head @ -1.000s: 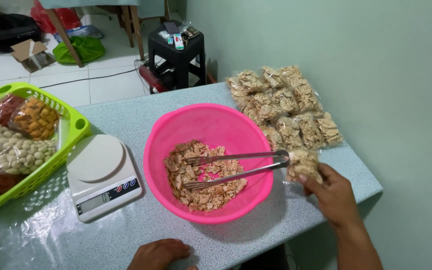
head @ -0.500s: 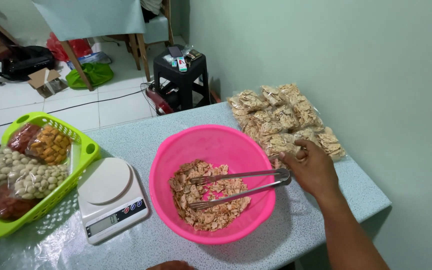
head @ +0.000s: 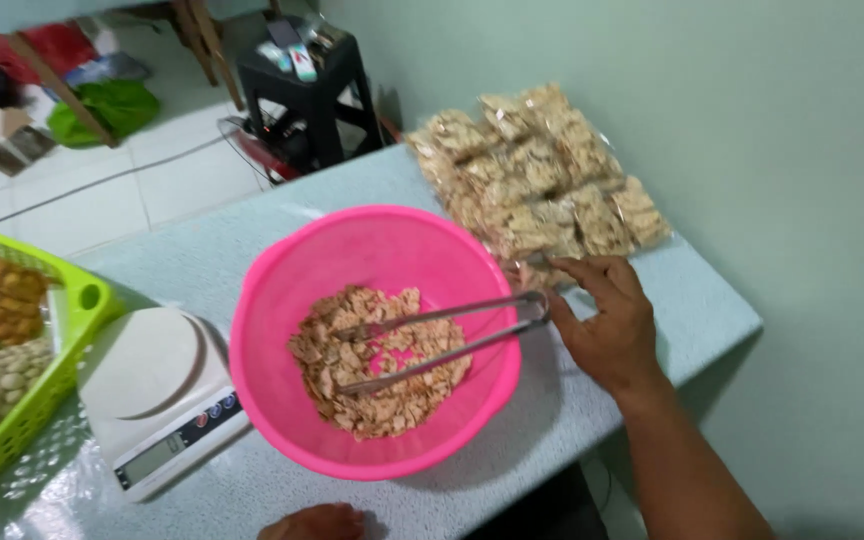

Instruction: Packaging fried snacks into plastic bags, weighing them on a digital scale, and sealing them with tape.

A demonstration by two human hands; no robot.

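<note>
left hand [head: 314, 522] cut off at 6 o'clock edge, green basket [head: 62, 345] cropped at 9 o'clock, motion blur over snack packets [head: 537, 175], scale [head: 167, 395] display unreadable

We have our right hand [head: 607, 325] on the speckled tabletop [head: 682, 300], just right of the round pink plastic bowl [head: 282, 270]. In that bowl lie the broken pale crackers [head: 372, 390], with the metal tongs [head: 432, 340] across them, handle end just beside our fingers. Beyond the hand sit the clear packed cracker bags [head: 537, 175]. Our left hand [head: 314, 523] sits before the bowl; the white digital kitchen scale [head: 157, 400] lies left of it, the green plastic basket [head: 77, 300] further left.
</note>
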